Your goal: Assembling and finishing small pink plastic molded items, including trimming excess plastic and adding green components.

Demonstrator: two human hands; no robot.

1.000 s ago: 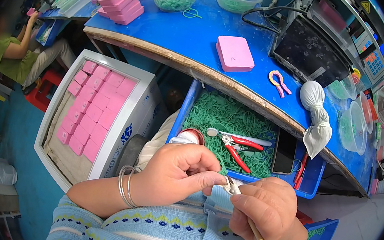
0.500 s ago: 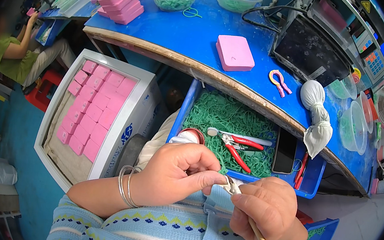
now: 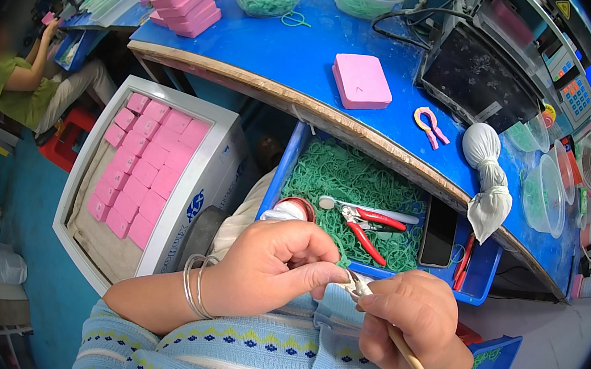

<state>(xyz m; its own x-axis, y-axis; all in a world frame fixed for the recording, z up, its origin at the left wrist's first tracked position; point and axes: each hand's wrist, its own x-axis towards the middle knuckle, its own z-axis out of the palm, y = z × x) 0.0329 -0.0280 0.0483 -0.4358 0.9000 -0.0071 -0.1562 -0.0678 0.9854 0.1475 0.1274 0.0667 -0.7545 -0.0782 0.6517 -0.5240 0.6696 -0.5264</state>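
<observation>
My left hand (image 3: 276,259), with bangles on its wrist, is closed in a pinch. Between its fingertips sits a small green piece (image 3: 343,261), mostly covered by the fingers. Wrapped around a slim wooden-handled tool (image 3: 415,360) is my right hand (image 3: 408,317). The tool's whitish collar and thin dark tip (image 3: 352,275) meet the left thumb and fingertip, beside the green piece. Both hands are above my lap, at the near edge of a blue drawer (image 3: 284,172). Green stringy scraps (image 3: 355,173) fill the drawer, with red-handled cutters (image 3: 370,231) and a white-handled brush (image 3: 397,216) on top.
A phone (image 3: 438,234) lies in the drawer's right part. On the blue table (image 3: 266,57) are a pink block (image 3: 362,83), a tied white cloth bag (image 3: 488,170) and tubs of green pieces (image 3: 266,6). Pink blocks (image 3: 144,167) fill a white-framed box at left. Another person (image 3: 19,84) sits beyond.
My right hand has turned slightly, and the tool's handle end has swung a little to the right. My left hand stays in place.
</observation>
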